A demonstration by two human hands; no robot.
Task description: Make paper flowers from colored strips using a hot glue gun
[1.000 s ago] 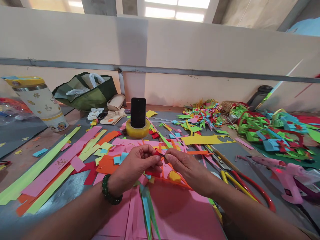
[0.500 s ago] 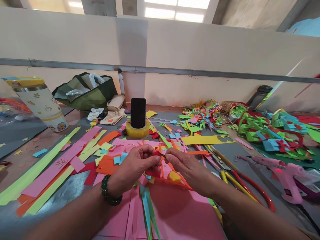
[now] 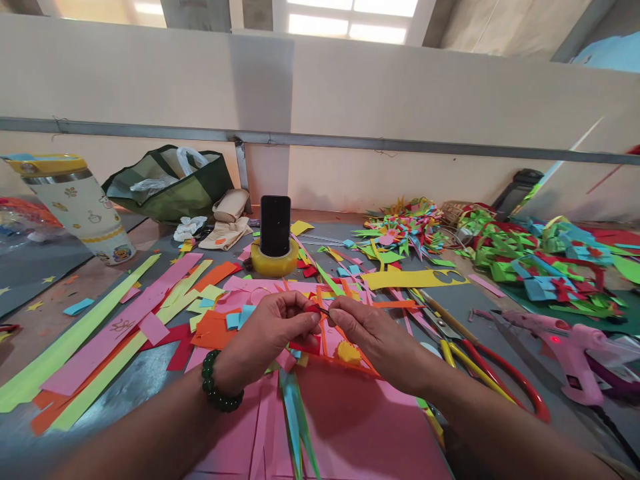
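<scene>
My left hand [image 3: 270,328] pinches a small red paper piece [image 3: 313,308] between thumb and fingers. Opposite it, my right hand [image 3: 369,330] is closed round a thin dark tool [image 3: 325,311] whose tip meets the red paper; its kind is mostly hidden by the fingers. Both hands are raised over pink paper sheets [image 3: 370,427] strewn with coloured scraps. Just below the right fingers lies a small yellow paper shape [image 3: 349,351]. Blue and green paper strips [image 3: 295,417] hang toward me from beneath the left hand.
To the right lie red-and-yellow-handled scissors [image 3: 493,370] and a pink glue gun [image 3: 570,347] with a lit red light. A phone [image 3: 275,225] stands in a yellow tape roll [image 3: 274,261]. Long paper strips [image 3: 115,333], a tumbler [image 3: 83,210] and a green bag [image 3: 193,193] are at left.
Both hands keep nearly the same pose at the red paper. The whole view has shifted very slightly; nothing was taken up or let go.
</scene>
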